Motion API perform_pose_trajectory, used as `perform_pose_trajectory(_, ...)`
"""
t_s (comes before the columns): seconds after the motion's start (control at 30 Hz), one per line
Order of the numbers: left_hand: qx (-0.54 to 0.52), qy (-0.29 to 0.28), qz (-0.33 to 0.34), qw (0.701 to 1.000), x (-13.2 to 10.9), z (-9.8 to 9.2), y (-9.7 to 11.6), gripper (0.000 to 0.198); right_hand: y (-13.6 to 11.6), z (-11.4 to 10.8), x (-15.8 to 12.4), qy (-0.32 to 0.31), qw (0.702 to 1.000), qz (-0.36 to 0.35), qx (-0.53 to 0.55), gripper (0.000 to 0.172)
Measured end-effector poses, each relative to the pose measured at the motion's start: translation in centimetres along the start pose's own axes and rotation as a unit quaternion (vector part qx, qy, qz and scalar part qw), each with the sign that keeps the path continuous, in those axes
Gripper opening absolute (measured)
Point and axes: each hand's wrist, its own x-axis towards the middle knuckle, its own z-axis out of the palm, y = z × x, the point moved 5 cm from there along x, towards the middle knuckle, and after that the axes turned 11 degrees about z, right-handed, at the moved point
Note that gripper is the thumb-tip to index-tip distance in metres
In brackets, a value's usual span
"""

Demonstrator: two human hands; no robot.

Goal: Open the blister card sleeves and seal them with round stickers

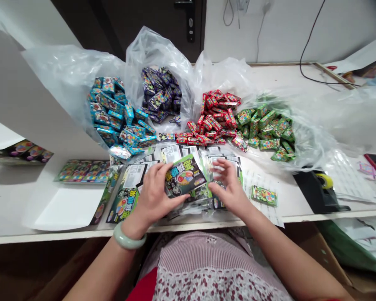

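My left hand (156,192) grips a black and green printed packet (184,177) with coloured balls on its front, thumb along the lower edge. Close to the packet's right side, my right hand (227,186) has its fingers apart and holds nothing. Beneath both hands lie several similar printed packets (123,205) in clear plastic, spread along the table's front. A single small green box (264,195) rests on a printed paper sheet to the right of my right hand.
Clear plastic bags spill small blue boxes (109,108), purple boxes (161,92), red boxes (213,117) and green boxes (269,125) along the back. At right stands a black tape dispenser (316,192) with yellow tape. A white card (69,209) lies at left beside a strip of printed packs (83,170).
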Motion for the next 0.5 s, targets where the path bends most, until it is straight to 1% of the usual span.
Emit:
perform_pose_trajectory(0.07, 0.004, 0.035, -0.010, 0.999, 0.5, -0.4, 0.9, 0.086, 0.2, 1.1, -0.1, -0.040, 0.994, 0.045, 0.087, 0.060)
perform_pose_trajectory(0.1, -0.004, 0.042, -0.013, 0.999, 0.7, -0.5, 1.2, 0.085, 0.2, 1.3, -0.1, -0.045, 0.991, 0.050, 0.112, 0.059)
perform_pose_trajectory(0.17, -0.021, 0.045, -0.022, 0.999, 0.8, -0.7, 1.2, 0.085, 0.2, 0.5, 0.2, -0.035, 0.991, 0.043, 0.119, 0.052)
perform_pose_trajectory(0.2, -0.022, 0.046, -0.030, 0.998, 0.6, -0.9, 0.9, 0.084, 0.5, -0.4, 0.5, -0.032, 0.993, 0.041, 0.107, 0.047)
perform_pose_trajectory(0.27, -0.010, 0.053, -0.043, 0.998, 0.0, -1.3, -0.4, 0.083, 1.4, -3.1, 1.6, -0.019, 0.996, 0.049, 0.066, 0.035)
perform_pose_trajectory(0.33, 0.002, 0.064, -0.050, 0.997, -0.8, -1.8, -1.9, 0.081, 2.7, -6.2, 3.4, 0.027, 0.998, 0.061, -0.002, 0.029)
perform_pose_trajectory(0.37, 0.002, 0.068, -0.051, 0.996, -1.1, -2.0, -2.6, 0.080, 3.2, -7.4, 4.4, 0.053, 0.996, 0.060, -0.039, 0.029)
perform_pose_trajectory(0.4, -0.001, 0.071, -0.049, 0.996, -1.5, -2.2, -3.1, 0.079, 3.4, -8.2, 5.6, 0.068, 0.994, 0.054, -0.071, 0.029)
perform_pose_trajectory(0.43, -0.006, 0.071, -0.046, 0.996, -1.8, -2.3, -3.3, 0.077, 3.4, -8.2, 6.9, 0.070, 0.992, 0.045, -0.095, 0.029)
perform_pose_trajectory(0.47, -0.013, 0.068, -0.043, 0.997, -2.1, -2.4, -3.5, 0.076, 3.1, -7.7, 8.3, 0.061, 0.991, 0.032, -0.111, 0.029)
perform_pose_trajectory(0.5, -0.019, 0.064, -0.040, 0.997, -2.4, -2.5, -3.5, 0.076, 2.6, -6.5, 9.7, 0.042, 0.992, 0.018, -0.120, 0.029)
